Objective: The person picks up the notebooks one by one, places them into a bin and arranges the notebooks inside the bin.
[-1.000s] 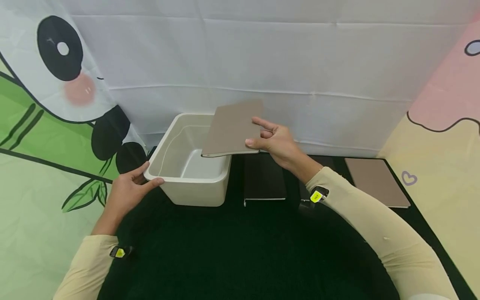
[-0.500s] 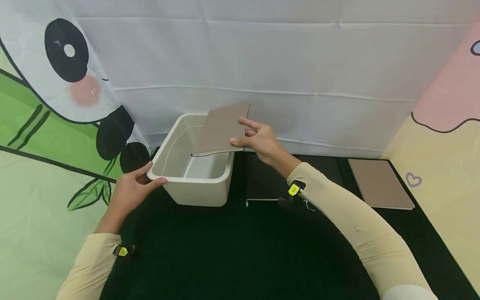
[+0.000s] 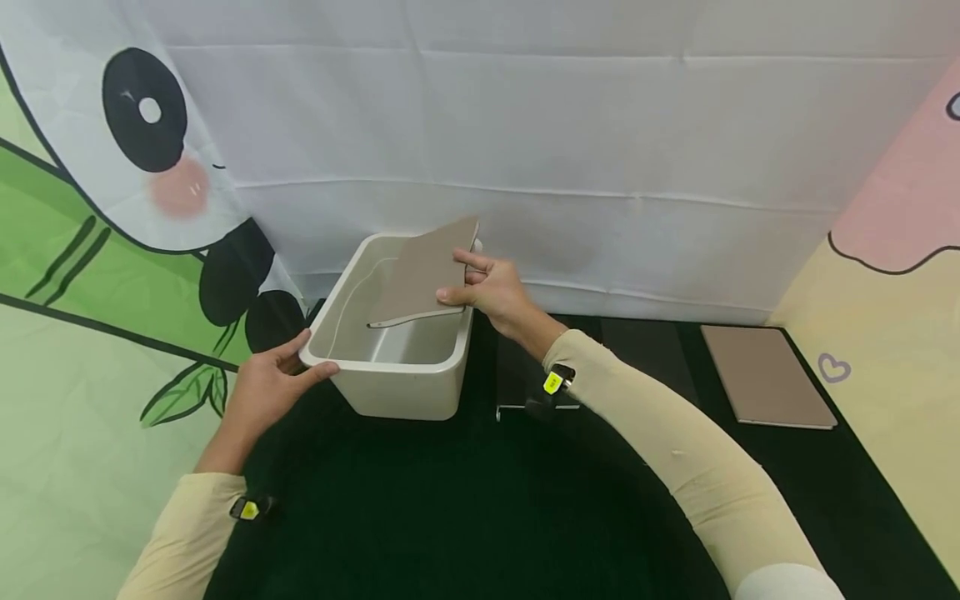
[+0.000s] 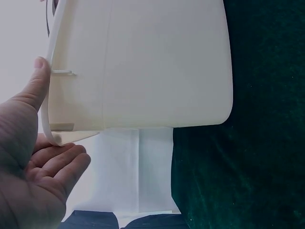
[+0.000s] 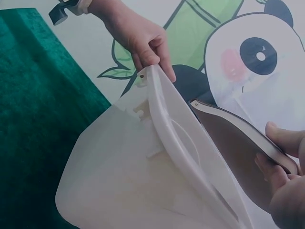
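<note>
My right hand (image 3: 491,293) pinches the right edge of a taupe soft-cover notebook (image 3: 423,275), thumb on one face and fingers on the other. The notebook is tilted, its lower left corner below the rim of a cream plastic bin (image 3: 397,392). In the right wrist view the notebook (image 5: 233,138) bends a little along its pages. My left hand (image 3: 266,387) grips the bin's near left corner, thumb over the rim and fingers under its lip. The left wrist view shows that hand (image 4: 45,148) against the bin's outer wall (image 4: 157,67).
Right of the bin lie black notebooks (image 3: 648,358), partly hidden under my right arm. Farther right is another taupe notebook (image 3: 768,375) near the table edge. A dark green cloth (image 3: 465,508) covers the table. A white curtain (image 3: 555,133) hangs close behind the bin.
My right hand has moved left and slightly down with the taupe notebook, bringing it from the bin's right side over and partly into the opening. The left hand keeps its grip on the rim.
</note>
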Demonstrator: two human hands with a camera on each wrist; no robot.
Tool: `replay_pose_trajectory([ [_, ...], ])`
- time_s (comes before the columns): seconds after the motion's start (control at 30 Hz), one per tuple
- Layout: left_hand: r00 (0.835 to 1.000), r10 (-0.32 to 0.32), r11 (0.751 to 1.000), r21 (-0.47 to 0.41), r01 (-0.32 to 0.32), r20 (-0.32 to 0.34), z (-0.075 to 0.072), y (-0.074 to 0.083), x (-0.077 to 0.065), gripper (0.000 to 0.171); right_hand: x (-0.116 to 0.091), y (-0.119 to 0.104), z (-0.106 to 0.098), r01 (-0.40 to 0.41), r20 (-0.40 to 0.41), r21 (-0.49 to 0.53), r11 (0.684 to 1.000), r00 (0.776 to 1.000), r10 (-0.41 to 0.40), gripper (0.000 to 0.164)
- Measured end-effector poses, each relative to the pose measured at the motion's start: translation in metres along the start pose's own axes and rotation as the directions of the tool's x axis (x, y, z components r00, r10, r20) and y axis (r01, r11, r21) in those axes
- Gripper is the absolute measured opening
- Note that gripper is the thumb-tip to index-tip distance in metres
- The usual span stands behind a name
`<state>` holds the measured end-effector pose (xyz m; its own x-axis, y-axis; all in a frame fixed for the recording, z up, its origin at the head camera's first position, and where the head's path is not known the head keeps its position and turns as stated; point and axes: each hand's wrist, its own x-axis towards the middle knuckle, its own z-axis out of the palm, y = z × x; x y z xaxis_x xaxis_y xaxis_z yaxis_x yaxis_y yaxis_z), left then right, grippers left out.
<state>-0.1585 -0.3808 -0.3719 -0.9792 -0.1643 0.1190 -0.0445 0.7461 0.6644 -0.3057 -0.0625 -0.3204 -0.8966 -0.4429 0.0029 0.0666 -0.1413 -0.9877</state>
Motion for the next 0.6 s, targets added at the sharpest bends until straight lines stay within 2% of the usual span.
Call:
replay_pose_trajectory([
  [0.33,1.000,-0.010,1.000,-0.007,0.010,0.002,-0.004,0.000,-0.001,0.094,0.013,0.006,0.024,-0.032,0.035,-0.086,0.996,0.999,0.035,0.078],
  [0.6,1.000,0.019,1.000,-0.017,-0.019,-0.012,-0.003,-0.003,-0.001,0.091,0.019,0.007,0.037,-0.045,0.029,-0.188,0.981,0.998,0.051,0.081],
])
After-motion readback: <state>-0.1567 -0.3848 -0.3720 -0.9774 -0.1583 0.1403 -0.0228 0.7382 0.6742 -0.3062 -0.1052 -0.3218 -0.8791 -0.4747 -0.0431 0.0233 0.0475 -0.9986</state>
